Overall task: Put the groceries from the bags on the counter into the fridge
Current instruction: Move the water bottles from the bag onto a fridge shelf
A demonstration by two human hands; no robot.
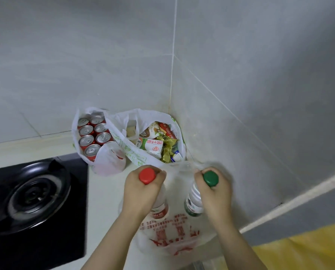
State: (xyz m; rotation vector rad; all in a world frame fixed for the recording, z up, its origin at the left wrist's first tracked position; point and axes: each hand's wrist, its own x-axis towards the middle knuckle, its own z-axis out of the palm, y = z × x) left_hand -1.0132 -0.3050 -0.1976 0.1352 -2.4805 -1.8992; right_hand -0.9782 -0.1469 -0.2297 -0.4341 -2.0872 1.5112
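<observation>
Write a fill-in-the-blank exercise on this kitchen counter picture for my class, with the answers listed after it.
1. The left hand holds a bottle with a ____ cap.
2. The right hand holds a second bottle with a ____ cap.
3. The bag nearest the stove is filled with red drink ____.
4. The stove lies to the ____ of the bags.

Answers: red; green; cans; left
</observation>
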